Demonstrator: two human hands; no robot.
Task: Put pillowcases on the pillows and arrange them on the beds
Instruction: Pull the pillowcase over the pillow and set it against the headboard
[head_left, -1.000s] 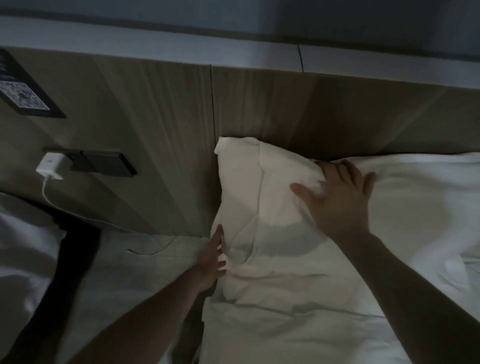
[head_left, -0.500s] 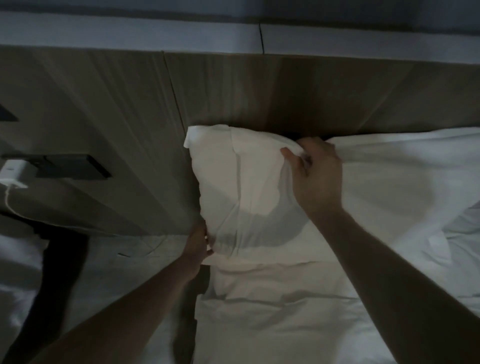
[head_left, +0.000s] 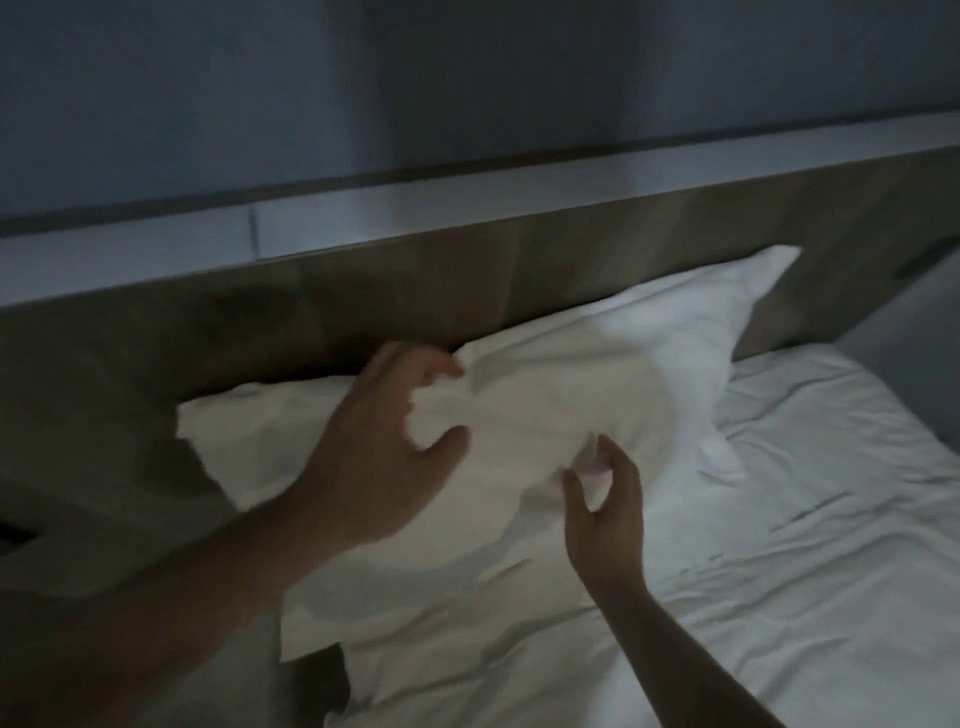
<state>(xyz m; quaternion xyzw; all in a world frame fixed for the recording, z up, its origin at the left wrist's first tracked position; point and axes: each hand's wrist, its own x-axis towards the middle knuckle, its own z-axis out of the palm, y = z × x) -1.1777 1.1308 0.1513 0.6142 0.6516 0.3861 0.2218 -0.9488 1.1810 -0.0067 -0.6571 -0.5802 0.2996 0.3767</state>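
Note:
A white pillow (head_left: 561, 384) in its pillowcase leans against the wooden headboard (head_left: 322, 306) at the head of the bed (head_left: 779, 582). Its right corner sticks up. My left hand (head_left: 379, 457) is over the pillow's upper left part, fingers loosely curled and thumb spread, with a gap between them. My right hand (head_left: 605, 506) is at the pillow's front face, where thumb and fingers pinch a small fold of the pillowcase. The frame is blurred by motion.
A pale ledge (head_left: 467, 213) runs along the top of the headboard, under a grey wall. The wrinkled white sheet covers the mattress to the right. A small white tag (head_left: 719, 460) lies by the pillow's right edge. A dark gap (head_left: 317, 675) lies left of the mattress.
The view has swung right. My left hand rose from the pillow's left edge to its top. My right hand left the top edge and dropped to the front face.

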